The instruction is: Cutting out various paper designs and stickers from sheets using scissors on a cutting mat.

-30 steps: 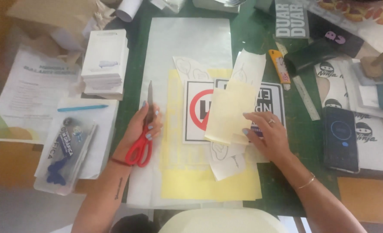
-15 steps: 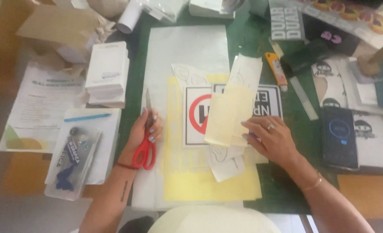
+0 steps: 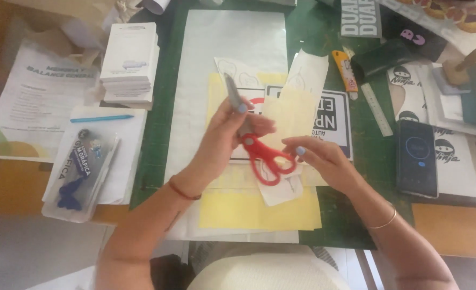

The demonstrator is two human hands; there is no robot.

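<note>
My left hand (image 3: 224,137) is raised over the papers, gripping red-handled scissors (image 3: 267,158) by their closed metal blades, tip pointing up and away. The red loops hang toward my right hand (image 3: 321,161), whose spread fingers reach the handle's edge; thumb and fingertip are at the loop. Below lie a pale yellow sheet (image 3: 259,212), a cream paper strip (image 3: 297,107) and a black-bordered sign sticker (image 3: 334,121) with a red circle, half covered.
All of this rests on a green cutting mat (image 3: 155,134). To the right are a phone (image 3: 416,156), an orange utility knife (image 3: 345,72) and a steel ruler (image 3: 377,110). To the left are stacked white booklets (image 3: 130,59), a blue pen (image 3: 101,118) and a plastic pouch (image 3: 79,172).
My left hand lifted the scissors off the mat and swung them to the centre. My right hand let go of the cream strip and came to the red handles.
</note>
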